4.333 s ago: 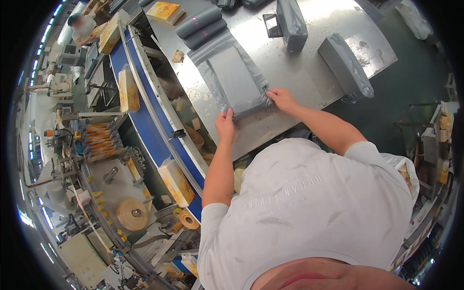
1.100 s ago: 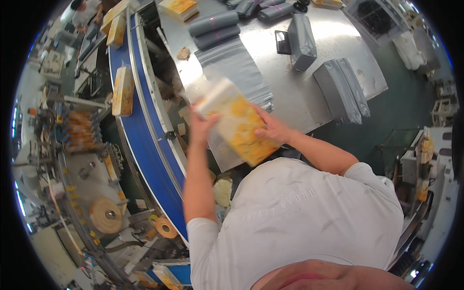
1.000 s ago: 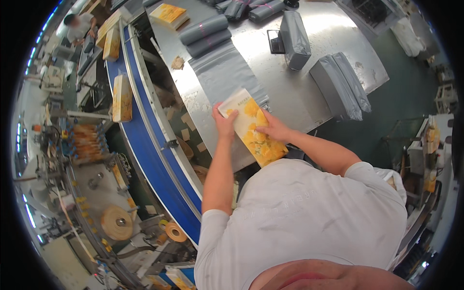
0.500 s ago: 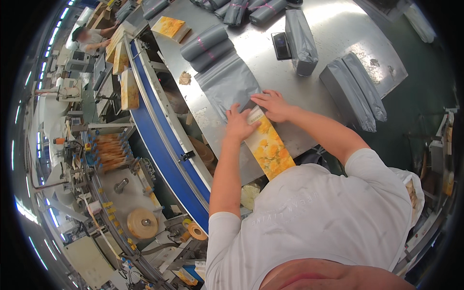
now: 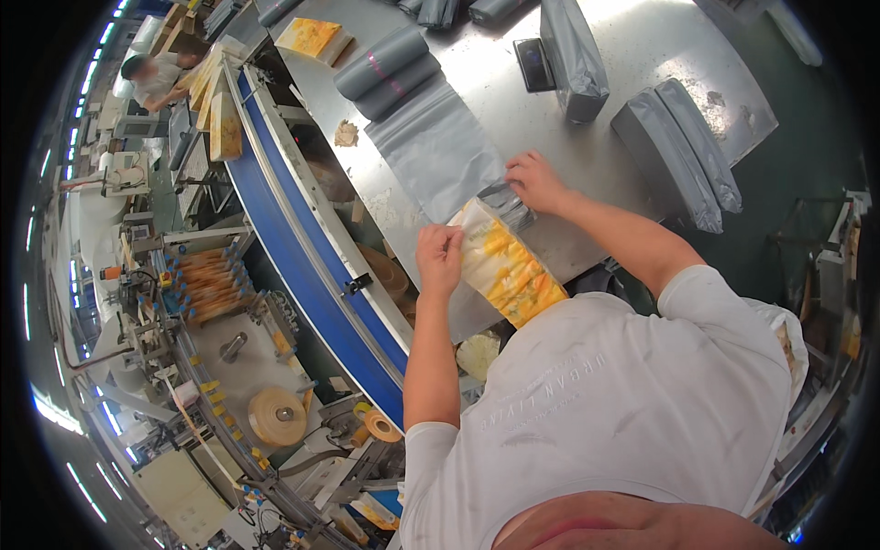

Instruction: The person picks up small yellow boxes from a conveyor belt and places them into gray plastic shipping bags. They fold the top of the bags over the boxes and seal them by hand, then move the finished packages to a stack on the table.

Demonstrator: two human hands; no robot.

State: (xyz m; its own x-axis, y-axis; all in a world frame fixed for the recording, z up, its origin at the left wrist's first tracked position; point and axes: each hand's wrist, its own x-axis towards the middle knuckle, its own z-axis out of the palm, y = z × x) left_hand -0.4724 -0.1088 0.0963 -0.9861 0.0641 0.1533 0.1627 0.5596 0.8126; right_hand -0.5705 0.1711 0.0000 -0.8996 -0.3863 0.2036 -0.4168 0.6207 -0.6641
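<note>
Along the near edge of the counter (image 5: 632, 46), yellow-flowered package (image 5: 513, 270) lies with far end at mouth of grey bag (image 5: 440, 147); hands have just spread apart, so bag mouth shows lifted at right, package end inside or not unclear; right hand (image 5: 541, 185) pinches bag edge, left hand (image 5: 440, 252) closed narrow by package corner, exact hold can't tell

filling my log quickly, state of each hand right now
Left hand: closed at the flowered pack; what it pinches cannot be told.
Right hand: closed, apparently pinching the edge of the grey bag.
</note>
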